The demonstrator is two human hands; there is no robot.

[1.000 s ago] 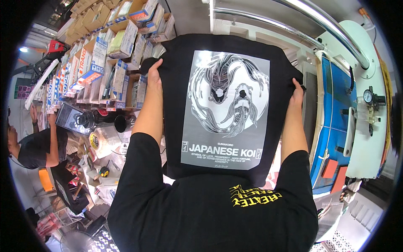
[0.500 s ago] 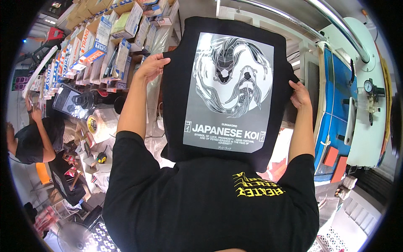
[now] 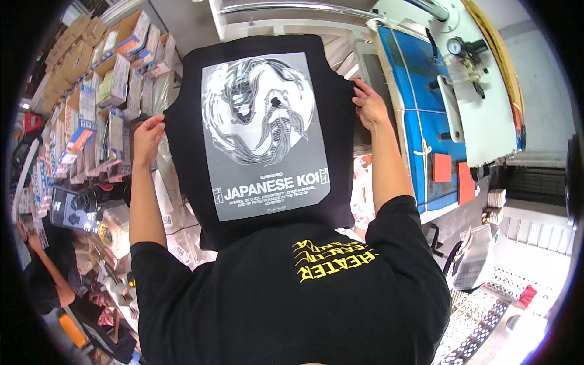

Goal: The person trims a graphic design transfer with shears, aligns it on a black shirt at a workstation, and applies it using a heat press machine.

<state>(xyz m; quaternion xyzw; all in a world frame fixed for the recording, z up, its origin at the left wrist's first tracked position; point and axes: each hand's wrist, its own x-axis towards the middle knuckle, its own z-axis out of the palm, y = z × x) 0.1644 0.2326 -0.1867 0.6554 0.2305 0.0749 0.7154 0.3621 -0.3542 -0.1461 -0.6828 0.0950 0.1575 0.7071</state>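
Observation:
Spread out in front of my chest is a black T-shirt (image 3: 182, 158) with a large grey rectangular print (image 3: 261, 137) of two koi fish and white lettering. My left hand (image 3: 149, 139) pinches its left edge between thumb and fingers. On the opposite side, my right hand (image 3: 370, 104) grips the upper right edge, fingers partly behind the cloth. Fabric stretches fairly flat between both hands, and its lower edge bunches near my body.
To the left, open cardboard boxes (image 3: 112, 85) stand in rows, with a tablet-like screen (image 3: 73, 210) below. Another person's arm (image 3: 52, 271) shows at far left. On the right is a machine with a blue padded board (image 3: 420, 121), orange-red blocks (image 3: 443, 168) and a pressure gauge (image 3: 454, 46).
The view has swung to the right, so the T-shirt, boxes and machine appear further left. Both hands keep their hold on the T-shirt.

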